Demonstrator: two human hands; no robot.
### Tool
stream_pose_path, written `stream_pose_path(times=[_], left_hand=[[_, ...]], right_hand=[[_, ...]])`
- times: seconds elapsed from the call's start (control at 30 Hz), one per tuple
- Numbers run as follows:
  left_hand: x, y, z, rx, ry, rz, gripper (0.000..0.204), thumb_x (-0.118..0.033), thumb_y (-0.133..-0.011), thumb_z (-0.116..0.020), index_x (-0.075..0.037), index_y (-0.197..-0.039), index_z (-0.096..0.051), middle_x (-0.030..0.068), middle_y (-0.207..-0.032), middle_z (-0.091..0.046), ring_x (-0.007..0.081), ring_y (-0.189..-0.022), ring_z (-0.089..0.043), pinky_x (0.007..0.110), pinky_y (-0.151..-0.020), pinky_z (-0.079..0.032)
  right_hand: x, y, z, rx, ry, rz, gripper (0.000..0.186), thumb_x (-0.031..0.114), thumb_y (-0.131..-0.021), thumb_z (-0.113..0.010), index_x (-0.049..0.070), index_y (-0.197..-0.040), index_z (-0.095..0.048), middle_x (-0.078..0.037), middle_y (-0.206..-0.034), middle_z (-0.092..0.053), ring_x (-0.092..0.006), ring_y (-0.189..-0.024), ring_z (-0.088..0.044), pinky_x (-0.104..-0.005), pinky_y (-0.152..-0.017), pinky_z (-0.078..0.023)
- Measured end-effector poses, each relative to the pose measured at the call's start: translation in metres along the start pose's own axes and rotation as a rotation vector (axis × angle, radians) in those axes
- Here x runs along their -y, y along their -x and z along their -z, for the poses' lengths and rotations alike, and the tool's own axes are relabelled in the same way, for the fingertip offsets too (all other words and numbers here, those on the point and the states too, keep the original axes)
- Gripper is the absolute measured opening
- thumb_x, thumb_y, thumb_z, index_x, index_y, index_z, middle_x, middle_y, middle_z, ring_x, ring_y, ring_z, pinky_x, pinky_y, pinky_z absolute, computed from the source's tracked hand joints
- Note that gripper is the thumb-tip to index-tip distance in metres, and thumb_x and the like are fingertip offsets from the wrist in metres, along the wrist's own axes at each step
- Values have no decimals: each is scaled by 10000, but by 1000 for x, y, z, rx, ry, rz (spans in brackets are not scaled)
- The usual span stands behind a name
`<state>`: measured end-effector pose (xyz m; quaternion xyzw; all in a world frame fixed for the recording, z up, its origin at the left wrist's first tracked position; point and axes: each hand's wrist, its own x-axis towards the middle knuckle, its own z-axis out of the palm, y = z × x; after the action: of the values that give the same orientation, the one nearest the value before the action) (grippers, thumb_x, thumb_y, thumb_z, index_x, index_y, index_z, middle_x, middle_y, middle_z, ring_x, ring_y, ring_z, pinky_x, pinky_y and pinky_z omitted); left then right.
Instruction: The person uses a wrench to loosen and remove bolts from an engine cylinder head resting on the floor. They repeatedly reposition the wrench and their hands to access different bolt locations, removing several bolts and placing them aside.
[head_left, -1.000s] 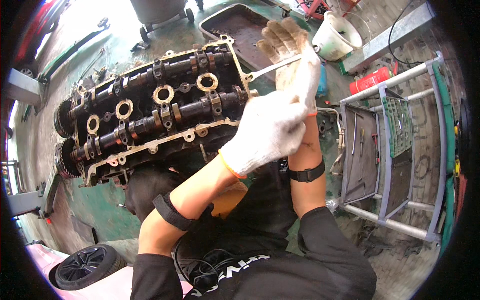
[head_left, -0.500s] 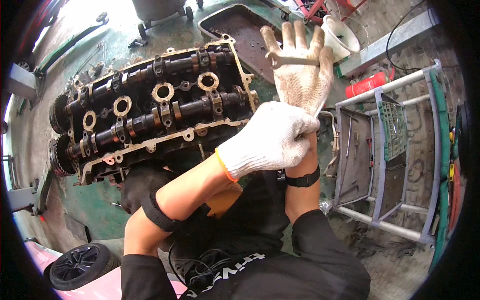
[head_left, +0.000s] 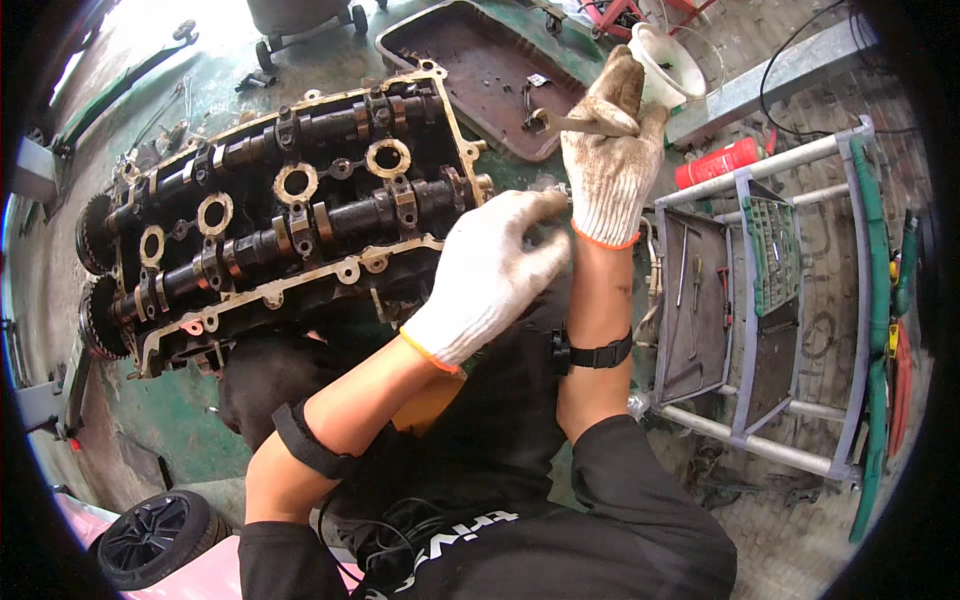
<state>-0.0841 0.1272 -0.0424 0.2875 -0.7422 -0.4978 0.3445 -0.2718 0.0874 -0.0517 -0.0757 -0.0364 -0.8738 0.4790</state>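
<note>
My left hand (head_left: 485, 275), in a white knit glove, is loosely curved with thumb and fingers apart, beside my right forearm, holding nothing that I can see. My right hand (head_left: 610, 170), in a dirtier glove, is raised with its fingers folded over a metal wrench (head_left: 558, 122), whose end sticks out leftward. Left of both hands lies an engine cylinder head (head_left: 255, 150), black inside with a pale rim, two camshafts and two toothed wheels at its left end. Small fittings at its right end are partly hidden by my left hand.
Behind are a grimy tray (head_left: 470, 80), white bucket (head_left: 670, 65) and metal beam (head_left: 745, 85). At right, a red cylinder (head_left: 715, 162) lies by a metal rack (head_left: 840, 300) with tools and a green socket tray (head_left: 770, 250). A wheel (head_left: 150, 535) lies at lower left.
My right hand's fingers, spread half a second ago, have folded over the wrench. My left hand has let go of the right glove's cuff and moved leftward, its fingers loosening.
</note>
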Motion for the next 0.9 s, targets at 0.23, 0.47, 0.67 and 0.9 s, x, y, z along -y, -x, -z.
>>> stream_pose_path(times=[0.23,0.47,0.67,0.9], left_hand=[[6,-1,-8,-94,-368,-280,246,-143,-848,-752,-49,-1071,-710,123,-1059,-715,317,-906,-712,387,-762,-578],[7,-7,1,45,-321,-392,125,-160,-853,-689,-49,-880,-638,119,-879,-654,323,-809,-683,429,-694,-558],[5,1,5,474,-203,-316,188,-183,-847,-678,-36,-964,-678,173,-867,-655,389,-821,-680,474,-727,-546],[1,2,4,291,-408,-363,185,-206,-893,-687,-78,-1023,-710,127,-858,-653,340,-806,-692,436,-685,-561]], right_hand=[[-4,8,-10,-107,-176,-120,493,373,-1047,-564,-41,-1311,-595,-200,-1293,-673,-277,-1187,-660,-318,-770,-611],[-5,18,-20,-44,-217,-212,469,359,-1045,-562,-27,-1305,-615,-220,-1346,-644,-302,-1163,-675,-377,-855,-623],[-3,14,-26,149,-96,-130,477,361,-1112,-412,-23,-1344,-574,-236,-1388,-610,-376,-1299,-592,-525,-1113,-500],[-2,7,-19,295,95,-204,713,546,-1107,-226,-14,-1411,-544,-247,-1424,-580,-411,-1346,-534,-612,-1179,-386]])
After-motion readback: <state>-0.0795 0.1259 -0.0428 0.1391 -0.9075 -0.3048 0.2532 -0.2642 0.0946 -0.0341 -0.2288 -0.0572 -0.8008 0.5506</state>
